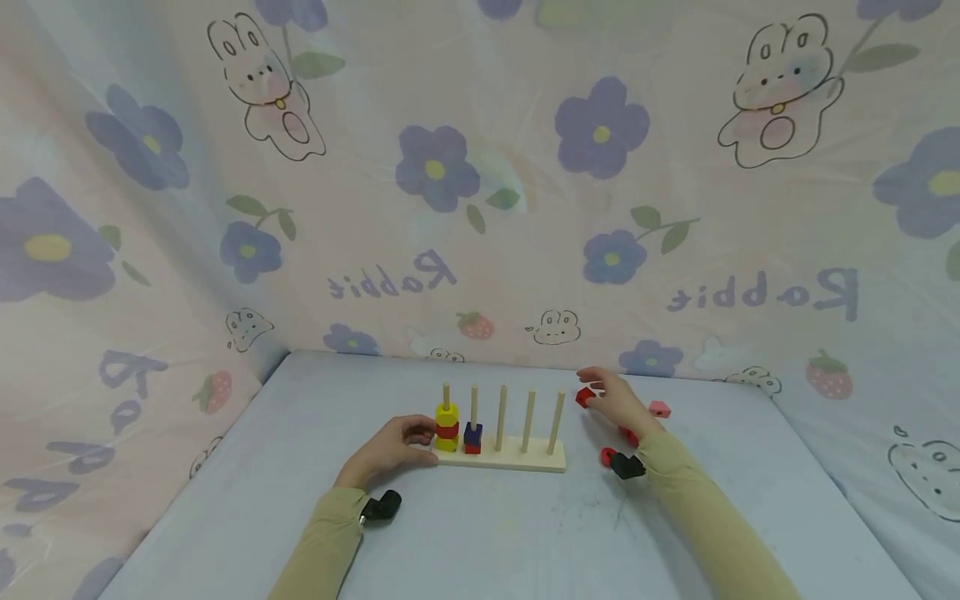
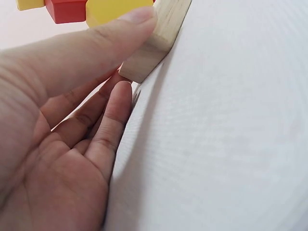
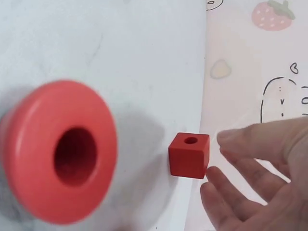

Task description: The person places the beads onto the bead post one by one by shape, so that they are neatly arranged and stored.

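Rabbit-print curtain (image 1: 517, 208) hanging behind a white table (image 1: 495, 542), wooden peg rack (image 1: 517, 456) standing there, left hand (image 1: 392, 447) gripping its end, some fingertips hiding behind, right hand (image 1: 619, 402) holding nothing, thumb and fingers standing apart beside a red cube (image 3: 187, 162), wrist camera (image 1: 628, 466) partly covering a red ring (image 1: 606, 456).

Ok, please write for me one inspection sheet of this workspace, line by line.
Surface: white tabletop, some grey marks.
Job's things: five-peg wooden stand; leftmost peg has yellow beads, red bead; next peg has blue block above red block.
Clutter: loose red ring and pink bead near right sleeve.
Hands: left hand grips stand's end; right hand at red cube, contact unclear.
Cables: thin dark line beside left sleeve, possibly a cable.
Surroundings: printed rabbit-and-flower curtain.
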Motion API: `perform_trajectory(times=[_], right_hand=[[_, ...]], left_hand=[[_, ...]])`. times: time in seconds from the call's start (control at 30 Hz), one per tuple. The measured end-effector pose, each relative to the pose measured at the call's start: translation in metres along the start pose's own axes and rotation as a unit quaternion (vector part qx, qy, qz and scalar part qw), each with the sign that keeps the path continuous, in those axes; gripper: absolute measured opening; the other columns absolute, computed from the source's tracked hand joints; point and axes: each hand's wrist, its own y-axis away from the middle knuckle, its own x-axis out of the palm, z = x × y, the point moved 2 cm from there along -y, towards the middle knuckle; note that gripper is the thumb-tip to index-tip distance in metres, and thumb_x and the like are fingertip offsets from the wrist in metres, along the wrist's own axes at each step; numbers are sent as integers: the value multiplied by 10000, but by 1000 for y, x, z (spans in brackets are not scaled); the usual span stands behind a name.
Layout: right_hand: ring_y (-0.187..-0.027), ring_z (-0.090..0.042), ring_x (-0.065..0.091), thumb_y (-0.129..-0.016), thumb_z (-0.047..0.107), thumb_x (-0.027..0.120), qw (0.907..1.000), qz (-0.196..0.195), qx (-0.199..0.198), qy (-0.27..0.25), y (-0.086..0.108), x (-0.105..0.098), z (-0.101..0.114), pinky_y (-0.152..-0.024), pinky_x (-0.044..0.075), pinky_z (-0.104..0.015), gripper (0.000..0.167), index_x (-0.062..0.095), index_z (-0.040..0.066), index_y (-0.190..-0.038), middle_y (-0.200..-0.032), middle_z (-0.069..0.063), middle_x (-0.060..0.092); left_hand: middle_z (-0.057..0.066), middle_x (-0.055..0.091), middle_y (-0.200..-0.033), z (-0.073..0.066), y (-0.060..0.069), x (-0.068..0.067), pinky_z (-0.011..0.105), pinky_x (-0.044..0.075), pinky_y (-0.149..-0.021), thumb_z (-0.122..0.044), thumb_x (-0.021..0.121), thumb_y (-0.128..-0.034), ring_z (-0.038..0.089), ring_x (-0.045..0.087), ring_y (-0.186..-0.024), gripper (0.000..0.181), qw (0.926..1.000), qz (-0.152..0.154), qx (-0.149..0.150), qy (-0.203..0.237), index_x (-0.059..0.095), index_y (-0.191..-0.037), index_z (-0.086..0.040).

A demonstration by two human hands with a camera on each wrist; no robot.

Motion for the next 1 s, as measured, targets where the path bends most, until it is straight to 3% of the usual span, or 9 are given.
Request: perform_trajectory(times=[0.23, 0.57, 0.63, 0.87, 1.0], right_hand=[[-1139, -418, 508, -801, -185, 494, 9989, 269, -202, 319, -4, 4, -7, -957, 410, -562, 450, 533, -77, -1237, -1214, -257, 564], [-1062, -343, 532, -807, -144, 522, 9935, 746, 424, 748, 3, 7, -13, -931, 447, -520, 438, 601, 23, -1204, -1165, -142, 590], [-1044, -354, 538, -786, -155, 523, 9927, 836, 369, 785, 4, 6, -13, -924, 447, -527, 427, 614, 13, -1168, -1139, -151, 599], [-1026, -335, 554, -787, -126, 542, 9921, 870, 417, 802, 10, -4, -13, -906, 468, -500, 373, 636, 34, -1110, -1124, -129, 609], [-1023, -370, 563, -801, -122, 570, 9950, 731, 88, 677, 14, -11, -6, -887, 481, -508, 339, 623, -6, -1115, -1111, -162, 612]], left_hand=[[62, 593, -1190, -6, 4, 4, 377, 454, -955, -138, 824, -750, 212, 567, -1020, 520, 10000, -33, -27, 22, 594, -1208, -50], [66, 596, -1181, -3, 2, 2, 379, 450, -954, -144, 832, -738, 209, 566, -1020, 530, 9999, -35, -89, 83, 595, -1201, -47], [65, 596, -1181, -3, 2, 2, 381, 450, -957, -148, 833, -738, 208, 566, -1017, 533, 9999, -41, -93, 75, 595, -1205, -50], [41, 598, -1170, -3, 1, 1, 345, 452, -958, -171, 828, -750, 209, 561, -1005, 514, 10000, -24, -49, -14, 601, -1203, -80], [40, 600, -1174, -2, 2, 0, 345, 453, -959, -177, 832, -746, 205, 564, -1009, 525, 10000, -48, -53, -50, 601, -1206, -78]])
